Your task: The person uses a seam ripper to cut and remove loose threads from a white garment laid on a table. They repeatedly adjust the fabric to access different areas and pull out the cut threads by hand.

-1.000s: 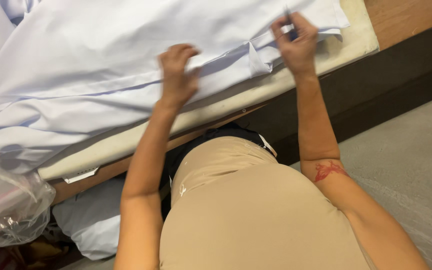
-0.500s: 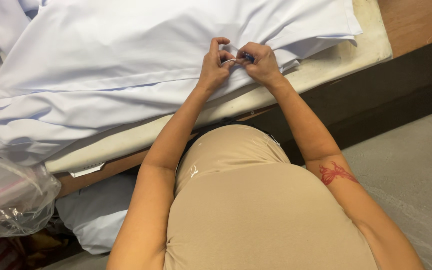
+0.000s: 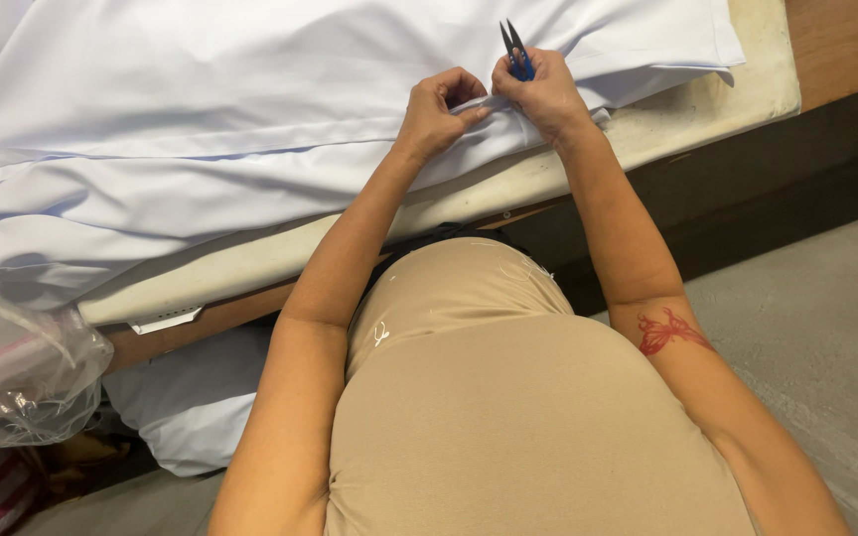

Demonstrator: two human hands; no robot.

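Two hands in view, both the wearer's, both working one fold of white fabric (image 3: pixel 280 149). Left hand (image 3: pixel 439 109) has its fingers curled tight, pinching a raised ridge of the cloth between thumb and fingertips. Right hand (image 3: pixel 546 94) sits just beside it, knuckles nearly touching, fingers wrapped narrow around one pair of thread snips (image 3: pixel 515 50) — blue grip mostly buried in the fist, two dark pointed blades sticking up and away from the body, tips slightly parted. Can't tell if the right hand is also gripping the cloth under the snips. The fabric is smooth, thin, pale white with a bluish cast, lying in several long layered folds across the whole bench top and spilling off the left end. One work table (image 3: pixel 757 84): cream padded cover, worn and smudged, over a brown wood edge. One clear crinkled plastic bag (image 3: pixel 12 377) at lower left, below table level, something pink inside, too blurred to identify. One more white bundle (image 3: pixel 181 407) under the table edge, soft and rounded. One small white tag or paper scrap (image 3: pixel 166 320) hangs at the table's underside. Grey concrete floor (image 3: pixel 826 328) on the right — matte, lightly scuffed.
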